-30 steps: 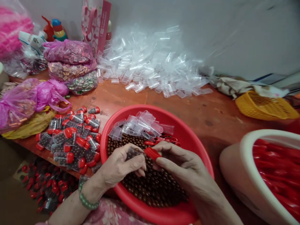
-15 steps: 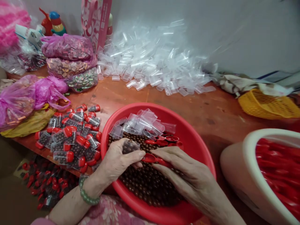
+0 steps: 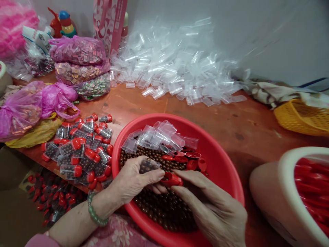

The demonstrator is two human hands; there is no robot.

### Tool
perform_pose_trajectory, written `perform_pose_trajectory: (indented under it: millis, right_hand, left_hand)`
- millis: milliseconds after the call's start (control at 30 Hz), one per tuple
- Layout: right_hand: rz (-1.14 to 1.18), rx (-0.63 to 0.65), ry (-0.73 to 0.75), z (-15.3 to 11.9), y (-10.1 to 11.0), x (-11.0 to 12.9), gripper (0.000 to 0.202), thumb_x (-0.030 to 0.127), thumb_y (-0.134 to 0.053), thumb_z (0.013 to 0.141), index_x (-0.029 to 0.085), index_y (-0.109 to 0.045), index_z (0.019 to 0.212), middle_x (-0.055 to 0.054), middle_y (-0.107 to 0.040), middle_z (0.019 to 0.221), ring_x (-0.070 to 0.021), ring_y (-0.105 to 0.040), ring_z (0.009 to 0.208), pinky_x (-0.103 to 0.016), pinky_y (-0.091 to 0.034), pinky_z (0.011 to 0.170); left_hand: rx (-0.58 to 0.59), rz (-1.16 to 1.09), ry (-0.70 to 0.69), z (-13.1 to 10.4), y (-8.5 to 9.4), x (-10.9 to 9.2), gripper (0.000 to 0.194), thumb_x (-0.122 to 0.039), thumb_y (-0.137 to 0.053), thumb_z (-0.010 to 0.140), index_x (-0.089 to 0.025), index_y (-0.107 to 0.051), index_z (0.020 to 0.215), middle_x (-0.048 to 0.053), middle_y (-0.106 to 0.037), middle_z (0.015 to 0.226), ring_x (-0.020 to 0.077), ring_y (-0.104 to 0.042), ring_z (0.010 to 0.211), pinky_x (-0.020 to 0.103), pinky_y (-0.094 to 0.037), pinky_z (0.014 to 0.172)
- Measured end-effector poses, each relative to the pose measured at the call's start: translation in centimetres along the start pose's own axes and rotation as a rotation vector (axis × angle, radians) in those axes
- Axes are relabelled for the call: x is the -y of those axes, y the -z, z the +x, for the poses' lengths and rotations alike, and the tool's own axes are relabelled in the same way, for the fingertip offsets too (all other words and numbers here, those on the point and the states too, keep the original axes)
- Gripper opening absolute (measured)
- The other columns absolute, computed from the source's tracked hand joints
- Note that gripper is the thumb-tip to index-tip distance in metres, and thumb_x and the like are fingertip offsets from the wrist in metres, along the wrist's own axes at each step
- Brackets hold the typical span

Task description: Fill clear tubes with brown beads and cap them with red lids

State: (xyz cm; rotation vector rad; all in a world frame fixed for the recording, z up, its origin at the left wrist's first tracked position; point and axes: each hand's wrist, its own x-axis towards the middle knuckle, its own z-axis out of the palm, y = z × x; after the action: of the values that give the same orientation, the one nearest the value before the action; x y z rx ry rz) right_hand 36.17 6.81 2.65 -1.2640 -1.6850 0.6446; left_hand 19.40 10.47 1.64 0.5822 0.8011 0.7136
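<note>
Wooden table (image 3: 144, 106) bears red basin (image 3: 221, 164), capped vials (image 3: 82, 151).

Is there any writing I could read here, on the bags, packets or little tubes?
No text can be read.
Pink gift bag: printed pattern only, no legible words.
White packets at far left: dark print, too blurred to read.
Wrapped sweets in the pink sacks: too small to read.
Capped tubes and red basin: no labels visible.

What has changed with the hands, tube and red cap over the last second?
The right hand dropped from capping height down to the brown balls, now pinching a red cap at the tip of the filled tube. The left hand kept its grip on the tube, lowering slightly. The red basin and the pile of capped tubes stayed put.
</note>
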Motion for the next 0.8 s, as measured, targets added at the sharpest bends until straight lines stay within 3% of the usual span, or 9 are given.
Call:
perform_pose_trajectory:
  millis: [100,333,500,633,733,800]
  right_hand:
    - [0.070,-0.014,-0.028,0.2,-0.1,0.1,0.023,0.013,-0.069,0.079,0.027,-0.071,0.097,-0.002,-0.073,0.082,-0.0193,-0.069,0.075,-0.031,-0.059,0.066]
    - [-0.012,-0.014,0.021,0.1,-0.6,0.6,0.025,0.011,-0.063,0.083,0.028,-0.069,0.101,-0.003,-0.073,0.094,-0.0185,-0.069,0.083,-0.032,-0.059,0.073]
    - [-0.166,-0.144,0.040,1.1,0.3,-0.1,0.027,0.011,-0.065,0.082,0.029,-0.069,0.102,-0.002,-0.073,0.092,-0.0208,-0.070,0.083,-0.037,-0.059,0.076]
    - [-0.249,0.007,0.060,2.5,1.1,-0.8,0.022,0.017,-0.065,0.083,0.027,-0.070,0.102,-0.003,-0.074,0.095,-0.0205,-0.070,0.083,-0.037,-0.060,0.078]
    - [-0.118,0.001,-0.015,3.1,1.4,-0.3,0.023,0.020,-0.064,0.084,0.028,-0.069,0.105,-0.003,-0.074,0.097,-0.0204,-0.071,0.085,-0.037,-0.060,0.079]
    - [-0.052,0.081,0.027,3.4,1.4,0.2,0.028,0.015,-0.063,0.084,0.031,-0.068,0.108,-0.002,-0.073,0.098,-0.0198,-0.071,0.087,-0.034,-0.060,0.079]
  left_hand:
    - [-0.001,0.042,0.007,0.0,-0.2,-0.2,0.047,-0.049,-0.079,0.066,-0.013,-0.055,0.085,0.000,-0.064,0.062,0.0105,-0.063,0.053,0.021,-0.050,0.055]
    - [0.056,0.112,0.021,-0.3,-0.6,-0.5,0.053,-0.057,-0.078,0.061,-0.013,-0.055,0.080,-0.002,-0.061,0.062,0.0092,-0.059,0.055,0.022,-0.049,0.058]
    - [0.048,0.142,0.003,-0.3,-0.4,-0.4,0.045,-0.051,-0.074,0.070,-0.013,-0.060,0.088,0.001,-0.063,0.073,0.0102,-0.062,0.066,0.022,-0.048,0.066]
    - [0.008,0.120,-0.004,-0.2,-0.2,-0.2,0.035,-0.037,-0.074,0.073,-0.016,-0.061,0.097,0.003,-0.063,0.091,0.0124,-0.066,0.079,0.023,-0.048,0.072]
    - [0.062,0.146,0.017,-0.1,-0.2,-0.1,0.031,-0.036,-0.073,0.075,-0.015,-0.062,0.095,0.001,-0.062,0.085,0.0111,-0.063,0.074,0.024,-0.047,0.071]
    - [0.107,0.145,0.018,-0.1,-0.2,-0.1,0.033,-0.041,-0.074,0.072,-0.014,-0.062,0.088,-0.001,-0.059,0.076,0.0090,-0.058,0.067,0.024,-0.046,0.068]
